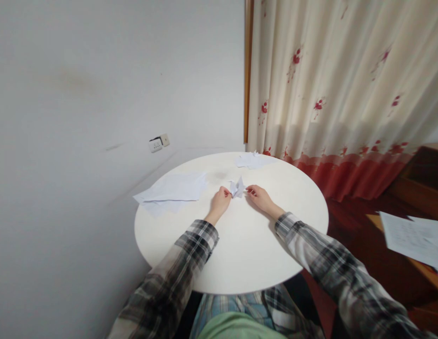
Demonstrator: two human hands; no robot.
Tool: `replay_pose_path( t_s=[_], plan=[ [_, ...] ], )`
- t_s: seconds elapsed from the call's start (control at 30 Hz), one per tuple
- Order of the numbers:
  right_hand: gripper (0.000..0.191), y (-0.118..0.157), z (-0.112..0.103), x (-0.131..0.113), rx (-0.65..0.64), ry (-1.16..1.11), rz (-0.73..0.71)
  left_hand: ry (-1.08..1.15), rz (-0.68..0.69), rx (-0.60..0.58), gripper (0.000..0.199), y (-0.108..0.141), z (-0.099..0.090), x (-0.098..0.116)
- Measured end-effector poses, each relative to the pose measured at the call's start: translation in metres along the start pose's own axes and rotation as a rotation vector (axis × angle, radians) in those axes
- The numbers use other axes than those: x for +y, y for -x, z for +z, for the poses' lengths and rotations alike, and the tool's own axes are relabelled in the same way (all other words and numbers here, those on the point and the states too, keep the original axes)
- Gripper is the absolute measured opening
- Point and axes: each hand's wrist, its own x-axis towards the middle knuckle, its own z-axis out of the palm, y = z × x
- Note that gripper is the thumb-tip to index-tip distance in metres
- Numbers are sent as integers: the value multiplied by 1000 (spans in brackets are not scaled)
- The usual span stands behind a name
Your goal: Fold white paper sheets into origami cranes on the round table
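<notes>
- On your left, the loose white sheets (174, 187) lie overlapping on the round table (236, 263); they are well apart from your fingers, so they should not hamper you.
- Your left hand (220, 201) seems to pinch the near left corner of the folded paper (237, 189) between thumb and fingertips. Keep that grip light but steady, as thin paper likely creases under a hard squeeze.
- The folded paper is between your hands, near the middle of the table. It looks white, small and crisp, with pointed flaps, one standing upright; the finer folds are too blurred to tell.
- Your right hand (261, 198) has its fingers drawn in at the paper's right edge; whether they pinch it, you cannot tell. Work both sides evenly and gently, letting your wrists stay low for control.
</notes>
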Motion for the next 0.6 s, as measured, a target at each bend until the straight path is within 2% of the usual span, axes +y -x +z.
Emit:
replay_pose_path(
  t_s=[0.33, 0.6],
  plan=[
    [29, -1, 4, 6, 23, -29, -31, 32, 33, -24, 11, 0, -1, 3],
    [29, 0, 2, 1, 14, -22, -32, 42, 75, -28, 14, 1, -3, 4]
  ],
)
